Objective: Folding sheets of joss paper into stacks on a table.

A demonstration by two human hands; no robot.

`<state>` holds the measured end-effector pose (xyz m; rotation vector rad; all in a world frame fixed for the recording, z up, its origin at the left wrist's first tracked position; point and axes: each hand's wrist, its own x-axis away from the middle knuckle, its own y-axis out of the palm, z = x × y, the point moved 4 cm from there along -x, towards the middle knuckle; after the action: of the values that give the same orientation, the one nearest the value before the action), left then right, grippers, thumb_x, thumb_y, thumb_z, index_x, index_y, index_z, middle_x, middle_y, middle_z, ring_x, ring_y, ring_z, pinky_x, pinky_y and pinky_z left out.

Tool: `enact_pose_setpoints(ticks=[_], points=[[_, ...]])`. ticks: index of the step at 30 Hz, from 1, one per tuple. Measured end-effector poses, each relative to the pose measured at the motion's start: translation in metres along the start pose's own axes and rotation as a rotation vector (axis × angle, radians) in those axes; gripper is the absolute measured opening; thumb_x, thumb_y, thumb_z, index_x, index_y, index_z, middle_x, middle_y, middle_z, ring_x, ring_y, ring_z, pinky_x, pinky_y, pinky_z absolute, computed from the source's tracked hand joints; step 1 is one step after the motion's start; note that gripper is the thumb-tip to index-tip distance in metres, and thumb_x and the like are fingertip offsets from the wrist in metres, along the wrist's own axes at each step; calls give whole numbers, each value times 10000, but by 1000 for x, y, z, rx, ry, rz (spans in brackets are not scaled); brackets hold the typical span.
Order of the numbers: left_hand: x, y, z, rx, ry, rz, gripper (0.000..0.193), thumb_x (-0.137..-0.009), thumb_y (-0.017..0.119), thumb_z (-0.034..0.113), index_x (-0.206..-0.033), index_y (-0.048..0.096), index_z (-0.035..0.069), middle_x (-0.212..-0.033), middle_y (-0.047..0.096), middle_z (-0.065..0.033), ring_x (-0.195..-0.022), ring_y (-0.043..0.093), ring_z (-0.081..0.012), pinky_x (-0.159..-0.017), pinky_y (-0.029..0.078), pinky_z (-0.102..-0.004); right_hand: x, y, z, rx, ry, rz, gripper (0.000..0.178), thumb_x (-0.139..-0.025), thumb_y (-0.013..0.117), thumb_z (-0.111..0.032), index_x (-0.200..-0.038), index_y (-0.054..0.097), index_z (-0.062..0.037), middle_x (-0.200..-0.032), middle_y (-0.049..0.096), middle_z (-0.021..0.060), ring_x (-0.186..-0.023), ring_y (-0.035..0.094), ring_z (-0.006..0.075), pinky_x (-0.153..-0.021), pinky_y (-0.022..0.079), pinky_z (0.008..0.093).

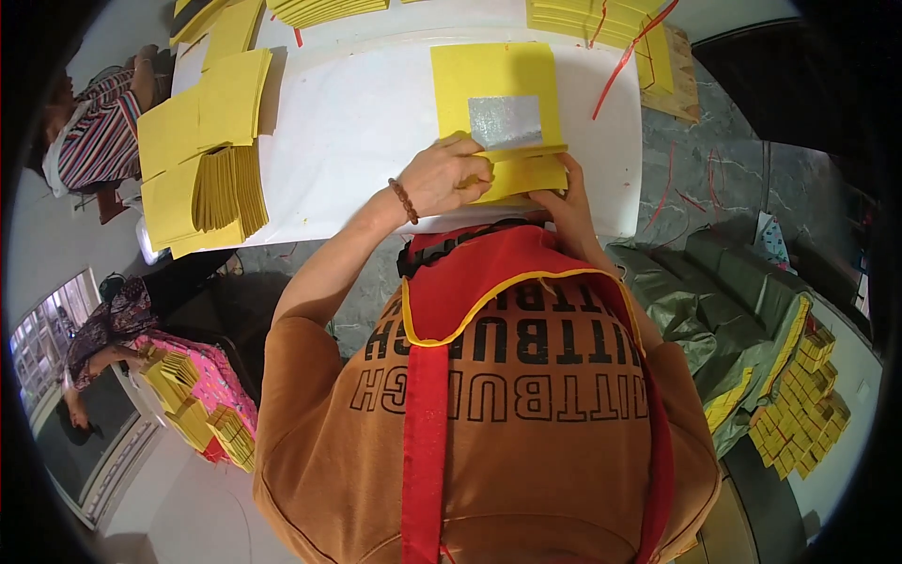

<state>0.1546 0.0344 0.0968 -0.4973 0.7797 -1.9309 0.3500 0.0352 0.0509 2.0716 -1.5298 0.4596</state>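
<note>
A yellow paper sheet (pixel 493 70) with a silver foil rectangle (pixel 507 118) on it lies at the near side of the white table, right in front of me. Its near part is folded over into a raised strip running from side to side. My left hand (pixel 442 177), with a brown bead bracelet at the wrist, has its fingers curled closed on the left end of that fold. At the near right corner, my right hand (pixel 569 202) grips the paper between thumb and fingers. Whether it is one sheet or a thin stack, I cannot tell.
Stacks of yellow paper (pixel 225 99) stand on the table's left side, and bundles (pixel 587 19) with red ties lie at the far right. Two people sit at the left, one beside a pink-covered table (pixel 240 385). Green sacks (pixel 700 301) and yellow bundles (pixel 799 404) lie right.
</note>
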Motion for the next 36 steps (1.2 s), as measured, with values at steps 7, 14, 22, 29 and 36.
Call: enact_pose_setpoints(ticks=[7,14,22,29,36], points=[[5,5,9,-189,155,137,116,-746,645,158,-799,592,68,-901,561,-67,-910,524,-239,-779,438,-353,7,4,-10,-57,65,9,570,-790,532,-19,-1311,313,-96,-1134,491,103,-951,556,208,-669,525,305],[7,10,8,-349,203,106,238,-748,683,265,-874,605,78,-1007,568,-79,-889,556,-256,-746,455,-343,-5,-13,-2,266,-40,-6,426,-836,593,-148,-1233,459,-73,-1140,488,104,-960,539,208,-696,486,307],[9,-8,-9,133,-62,286,138,-855,589,177,-882,598,43,-1210,484,-140,-885,593,-286,-747,496,-370,-15,-22,-40,616,-616,191,596,-734,726,-203,-1260,465,-99,-1348,333,163,-1246,352,267,-977,354,343],[13,-14,-10,-151,210,444,163,-841,611,169,-939,570,47,-1157,533,-147,-885,599,-278,-712,505,-343,-58,-3,-62,587,-704,-166,418,-739,680,-50,-1124,517,-62,-1253,487,131,-1283,340,278,-1044,285,369],[30,-19,-30,-247,8,488,532,-765,653,146,-1248,451,53,-1174,520,-174,-951,551,-332,-824,446,-391,-85,-12,-29,353,-690,-167,149,-803,552,11,-816,426,-68,-1006,612,76,-1188,467,254,-997,363,369]])
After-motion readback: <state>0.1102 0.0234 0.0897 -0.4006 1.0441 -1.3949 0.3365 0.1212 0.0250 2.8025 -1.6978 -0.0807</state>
